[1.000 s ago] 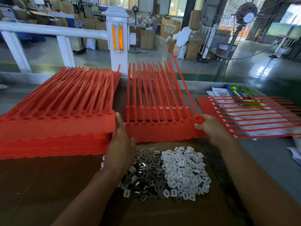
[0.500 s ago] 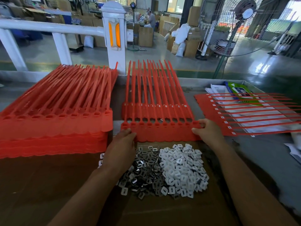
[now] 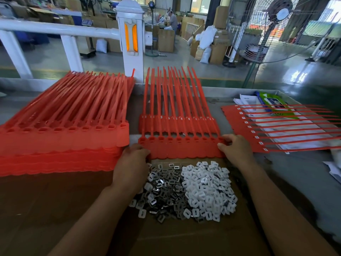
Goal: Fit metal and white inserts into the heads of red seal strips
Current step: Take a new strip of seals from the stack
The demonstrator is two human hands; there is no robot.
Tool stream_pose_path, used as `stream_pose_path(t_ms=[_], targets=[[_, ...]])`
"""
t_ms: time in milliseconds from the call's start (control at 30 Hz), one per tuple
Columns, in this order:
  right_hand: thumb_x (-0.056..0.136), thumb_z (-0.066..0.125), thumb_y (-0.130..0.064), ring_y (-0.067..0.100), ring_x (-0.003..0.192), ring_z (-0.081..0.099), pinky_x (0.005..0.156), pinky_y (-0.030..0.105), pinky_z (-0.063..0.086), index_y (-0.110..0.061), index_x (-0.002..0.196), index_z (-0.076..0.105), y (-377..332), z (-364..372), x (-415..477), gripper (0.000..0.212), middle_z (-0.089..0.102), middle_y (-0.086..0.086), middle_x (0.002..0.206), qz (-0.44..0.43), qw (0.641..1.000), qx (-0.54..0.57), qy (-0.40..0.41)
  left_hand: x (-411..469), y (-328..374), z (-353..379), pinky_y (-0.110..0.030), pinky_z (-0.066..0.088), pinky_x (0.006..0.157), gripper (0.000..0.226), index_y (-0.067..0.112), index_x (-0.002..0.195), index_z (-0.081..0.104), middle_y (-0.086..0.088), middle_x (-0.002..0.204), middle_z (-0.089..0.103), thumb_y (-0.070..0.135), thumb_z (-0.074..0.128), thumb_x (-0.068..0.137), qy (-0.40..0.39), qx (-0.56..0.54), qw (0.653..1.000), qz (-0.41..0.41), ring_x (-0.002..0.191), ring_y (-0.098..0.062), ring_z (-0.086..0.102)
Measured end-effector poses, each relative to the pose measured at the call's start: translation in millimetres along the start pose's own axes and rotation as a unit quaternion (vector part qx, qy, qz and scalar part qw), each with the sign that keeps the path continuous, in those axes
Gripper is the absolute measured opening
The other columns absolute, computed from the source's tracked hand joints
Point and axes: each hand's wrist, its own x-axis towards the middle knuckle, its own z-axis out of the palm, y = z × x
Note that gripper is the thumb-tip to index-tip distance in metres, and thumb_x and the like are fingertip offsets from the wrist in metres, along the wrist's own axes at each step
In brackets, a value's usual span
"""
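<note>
A sheet of joined red seal strips point(image 3: 181, 147) lies flat in front of me, heads toward me, tails pointing away, on top of another such sheet point(image 3: 177, 124). My left hand point(image 3: 132, 163) holds its left end and my right hand point(image 3: 237, 148) pinches its right end. Just below the sheet lie a pile of metal inserts point(image 3: 164, 191) and a pile of white inserts point(image 3: 208, 189), side by side on brown cardboard point(image 3: 55, 209).
A thick stack of red strip sheets point(image 3: 60, 137) fills the left of the table. Another red sheet point(image 3: 276, 130) lies at the right over papers and a green packet point(image 3: 273, 102). A white railing post point(image 3: 132, 43) stands behind the table; a fan point(image 3: 276, 21) at the far right.
The sheet held tilted up a second ago has been lowered flat and drawn toward me. Both hands came down with it, still at its two ends.
</note>
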Motion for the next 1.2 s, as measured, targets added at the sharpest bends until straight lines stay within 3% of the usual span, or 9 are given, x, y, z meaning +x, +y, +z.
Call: stream_pose_path(t_ms=[133, 200, 267, 333, 433, 567, 733, 933, 1200], targets=[[0.086, 0.063, -0.02, 0.025, 0.11, 0.051, 0.098, 0.038, 0.041, -0.011, 0.119, 0.06, -8, -4, -4, 0.035, 0.053, 0.011, 0.118, -0.017, 1.0, -0.007, 0.019, -1, 1, 1, -0.018, 0.035, 0.082, 0.041, 0.009, 0.109, 0.066, -0.002, 0.122, 0.057, -0.01, 0.043, 0.079, -0.008, -0.007, 1.0, 0.008, 0.108, -0.016, 0.052], [0.085, 0.064, -0.018, 0.015, 0.097, 0.055, 0.085, 0.028, 0.044, -0.012, 0.111, 0.064, -19, -8, -8, 0.026, 0.057, 0.002, 0.105, -0.058, 0.998, 0.023, 0.03, -1, 1, 1, -0.017, 0.034, 0.077, 0.039, 0.008, 0.105, 0.066, -0.002, 0.118, 0.059, -0.01, 0.043, 0.08, -0.007, -0.009, 1.0, 0.009, 0.102, -0.016, 0.054], [0.085, 0.064, -0.02, 0.0, 0.082, 0.053, 0.069, 0.017, 0.039, -0.018, 0.101, 0.067, -35, -12, -16, 0.016, 0.058, -0.014, 0.09, -0.104, 0.993, 0.06, -0.019, -1, 2, 0, -0.019, 0.035, 0.074, 0.037, 0.009, 0.103, 0.066, -0.002, 0.114, 0.06, -0.008, 0.043, 0.08, -0.003, -0.013, 1.0, 0.009, 0.099, -0.016, 0.055], [0.085, 0.063, -0.023, -0.01, 0.078, 0.05, 0.063, 0.007, 0.034, -0.024, 0.094, 0.067, -54, -13, -27, 0.009, 0.055, -0.024, 0.081, -0.154, 0.981, 0.053, -0.104, -2, 3, 0, -0.019, 0.033, 0.073, 0.039, 0.011, 0.104, 0.066, -0.002, 0.113, 0.06, -0.008, 0.043, 0.079, -0.003, -0.015, 1.0, 0.009, 0.099, -0.016, 0.054], [0.085, 0.063, -0.022, -0.014, 0.073, 0.048, 0.059, 0.001, 0.036, -0.02, 0.094, 0.068, -78, -9, -40, 0.011, 0.056, -0.024, 0.082, -0.224, 0.955, 0.022, -0.194, -3, 2, 0, -0.017, 0.032, 0.074, 0.042, 0.014, 0.105, 0.066, -0.001, 0.115, 0.06, -0.009, 0.043, 0.079, -0.001, -0.019, 1.0, 0.011, 0.101, -0.015, 0.055], [0.086, 0.063, -0.018, 0.0, 0.082, 0.055, 0.07, 0.007, 0.039, -0.014, 0.102, 0.069, -96, 2, -47, 0.018, 0.067, -0.005, 0.103, -0.276, 0.931, -0.043, -0.235, -2, 1, 0, -0.02, 0.034, 0.075, 0.04, 0.013, 0.103, 0.066, -0.001, 0.114, 0.06, -0.008, 0.043, 0.078, -0.009, -0.022, 1.0, 0.007, 0.099, -0.016, 0.055], [0.085, 0.063, -0.018, 0.009, 0.092, 0.059, 0.081, 0.023, 0.047, -0.014, 0.102, 0.07, -102, 12, -47, 0.019, 0.067, -0.002, 0.107, -0.264, 0.928, -0.084, -0.248, -3, 2, -1, -0.022, 0.035, 0.075, 0.038, 0.011, 0.102, 0.066, -0.002, 0.114, 0.06, -0.007, 0.044, 0.078, -0.015, -0.012, 1.0, 0.003, 0.101, -0.017, 0.053], [0.083, 0.067, -0.019, 0.013, 0.094, 0.06, 0.079, 0.026, 0.048, -0.015, 0.098, 0.07, -104, 20, -48, 0.016, 0.067, -0.001, 0.103, -0.253, 0.929, -0.108, -0.248, -3, 6, -3, -0.032, 0.042, 0.084, 0.038, 0.008, 0.105, 0.065, -0.005, 0.116, 0.059, -0.006, 0.043, 0.077, -0.029, -0.002, 1.0, -0.006, 0.106, -0.02, 0.052], [0.089, 0.057, -0.013, 0.021, 0.098, 0.055, 0.08, 0.033, 0.046, -0.009, 0.1, 0.063, -106, 22, -50, 0.014, 0.061, 0.006, 0.108, -0.267, 0.912, -0.154, -0.269, -3, 6, -2, -0.03, 0.042, 0.081, 0.034, 0.009, 0.103, 0.065, -0.004, 0.114, 0.06, -0.003, 0.046, 0.079, -0.033, -0.004, 0.999, -0.004, 0.103, -0.02, 0.052]])
